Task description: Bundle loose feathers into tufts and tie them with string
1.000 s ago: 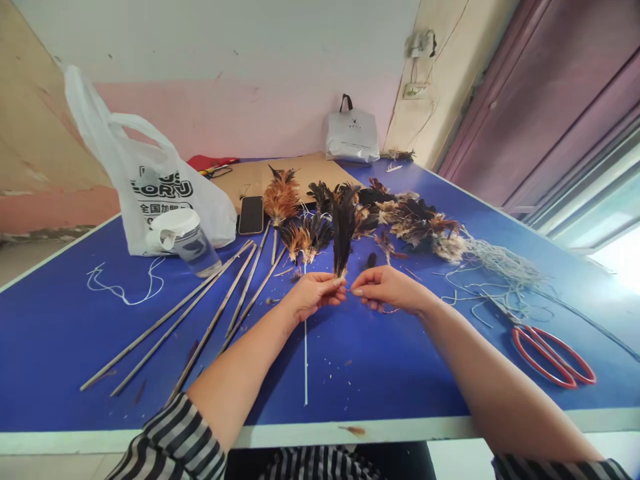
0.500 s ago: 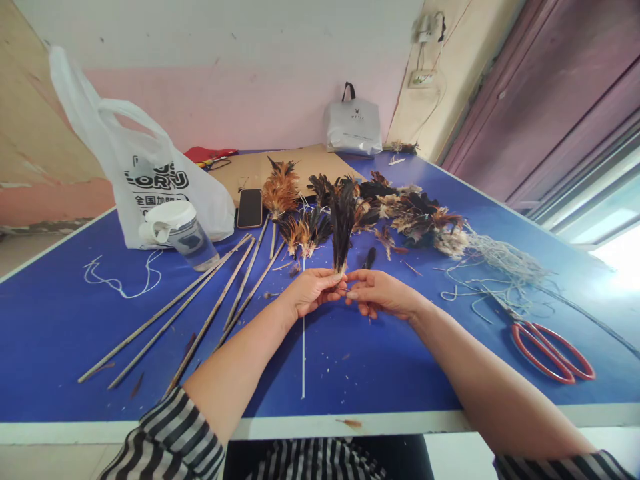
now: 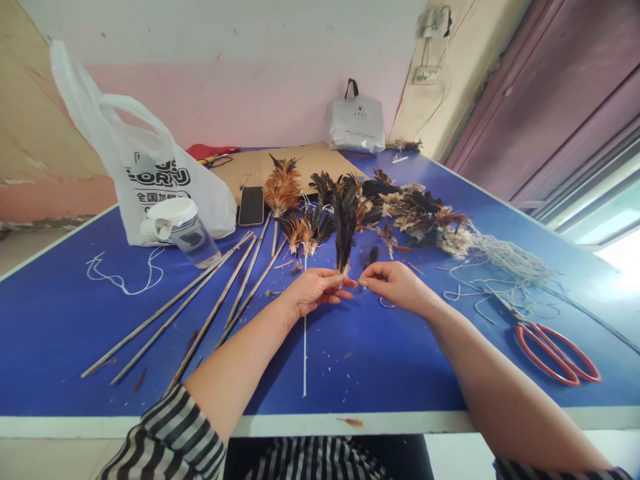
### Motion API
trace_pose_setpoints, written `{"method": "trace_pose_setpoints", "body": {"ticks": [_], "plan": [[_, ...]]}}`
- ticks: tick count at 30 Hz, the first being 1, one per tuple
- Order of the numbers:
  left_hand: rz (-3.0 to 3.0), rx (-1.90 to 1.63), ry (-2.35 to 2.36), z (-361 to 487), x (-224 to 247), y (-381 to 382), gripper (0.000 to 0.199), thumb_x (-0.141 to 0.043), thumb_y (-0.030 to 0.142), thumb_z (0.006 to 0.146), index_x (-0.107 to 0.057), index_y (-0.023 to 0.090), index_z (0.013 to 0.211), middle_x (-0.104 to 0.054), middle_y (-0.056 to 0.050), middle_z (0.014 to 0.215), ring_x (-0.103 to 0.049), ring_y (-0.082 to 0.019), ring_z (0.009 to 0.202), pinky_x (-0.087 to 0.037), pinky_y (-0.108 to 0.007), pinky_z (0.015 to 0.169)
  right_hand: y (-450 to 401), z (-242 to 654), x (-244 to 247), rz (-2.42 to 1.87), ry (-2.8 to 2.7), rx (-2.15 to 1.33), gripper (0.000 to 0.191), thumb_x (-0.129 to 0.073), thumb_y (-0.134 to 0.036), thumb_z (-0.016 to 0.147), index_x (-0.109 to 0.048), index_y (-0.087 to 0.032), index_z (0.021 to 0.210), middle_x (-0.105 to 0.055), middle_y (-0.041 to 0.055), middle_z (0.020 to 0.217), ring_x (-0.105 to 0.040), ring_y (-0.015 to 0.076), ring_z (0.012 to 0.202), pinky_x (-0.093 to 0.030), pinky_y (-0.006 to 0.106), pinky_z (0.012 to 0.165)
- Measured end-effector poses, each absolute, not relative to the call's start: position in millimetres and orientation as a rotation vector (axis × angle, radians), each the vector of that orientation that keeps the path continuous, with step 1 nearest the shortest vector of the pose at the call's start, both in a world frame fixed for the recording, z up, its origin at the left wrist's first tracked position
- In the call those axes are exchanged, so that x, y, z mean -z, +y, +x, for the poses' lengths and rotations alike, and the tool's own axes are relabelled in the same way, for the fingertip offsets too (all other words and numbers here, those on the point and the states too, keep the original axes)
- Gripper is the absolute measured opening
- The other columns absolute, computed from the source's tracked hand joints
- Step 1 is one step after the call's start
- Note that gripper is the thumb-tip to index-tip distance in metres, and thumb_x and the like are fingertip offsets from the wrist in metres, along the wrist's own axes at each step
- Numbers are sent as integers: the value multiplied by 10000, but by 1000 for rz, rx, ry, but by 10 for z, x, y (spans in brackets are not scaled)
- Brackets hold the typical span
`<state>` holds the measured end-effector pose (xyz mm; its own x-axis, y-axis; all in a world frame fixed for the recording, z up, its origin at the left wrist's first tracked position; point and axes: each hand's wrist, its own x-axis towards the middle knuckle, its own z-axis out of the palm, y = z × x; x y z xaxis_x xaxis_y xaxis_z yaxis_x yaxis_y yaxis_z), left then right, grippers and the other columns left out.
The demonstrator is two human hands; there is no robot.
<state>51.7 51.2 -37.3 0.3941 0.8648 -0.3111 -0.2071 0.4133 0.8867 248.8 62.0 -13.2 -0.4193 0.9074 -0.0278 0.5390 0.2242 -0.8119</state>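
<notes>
A bunch of dark feathers (image 3: 345,230) stands upright in my left hand (image 3: 320,290), its base pinched between thumb and fingers. Just to the right, my right hand (image 3: 397,287) is closed in a pinch, apart from the bunch. A small loop of thin string (image 3: 387,303) hangs under it and seems to come from those fingers. Behind my hands lie small brown and black feather bundles (image 3: 309,232) and a larger feather pile (image 3: 425,217). A single dark feather (image 3: 371,257) rests close to my right hand.
Several thin sticks (image 3: 215,313) lie at left beside a water bottle (image 3: 193,240), a white plastic bag (image 3: 150,167) and a phone (image 3: 251,206). At right are tangled string (image 3: 505,263) and red-handled scissors (image 3: 555,353). Cardboard (image 3: 240,167) and a silver bag (image 3: 356,123) sit at the back.
My right hand has drawn away from the feather base to the right, and its fingers have closed into a pinch. My left hand keeps its hold on the bunch.
</notes>
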Motion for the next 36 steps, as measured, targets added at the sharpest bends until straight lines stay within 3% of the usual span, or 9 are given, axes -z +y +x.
{"method": "trace_pose_setpoints", "body": {"ticks": [5,12,18,25,36], "plan": [[865,-750,823,545,415,488,247,-680,266,726,-677,82,890,-678,-146,956,-670,-139,695,-485,-140,499,562,2411,109,-1261,-2108,-880,229,-521,-328,754,-665,-149,755,-588,-4,618,-431,85,524,-339,218,507],[805,-754,830,568,403,471,155,-654,205,753,-677,76,835,-692,-105,778,-665,-122,656,-481,-130,514,538,2397,96,-1210,-2153,-802,210,-518,-297,766,-671,-154,768,-609,1,635,-448,88,536,-346,213,519],[790,-785,877,585,388,467,141,-671,197,735,-672,70,795,-683,-97,742,-661,-123,647,-478,-132,508,572,2418,135,-1240,-2088,-883,228,-540,-343,751,-670,-156,766,-604,0,631,-454,93,536,-360,221,521],[925,-782,888,626,400,433,269,-742,287,647,-675,70,789,-671,-81,702,-642,-122,602,-488,-175,540,654,2413,241,-1310,-1959,-1083,286,-561,-412,723,-642,-143,666,-536,-13,542,-415,85,482,-315,222,456],[926,-890,931,668,416,421,273,-738,313,643,-669,74,757,-627,-48,642,-580,-90,537,-456,-191,504,647,2366,245,-1354,-1902,-1012,237,-591,-377,701,-650,-149,677,-564,-7,556,-437,88,493,-338,219,461]]}}
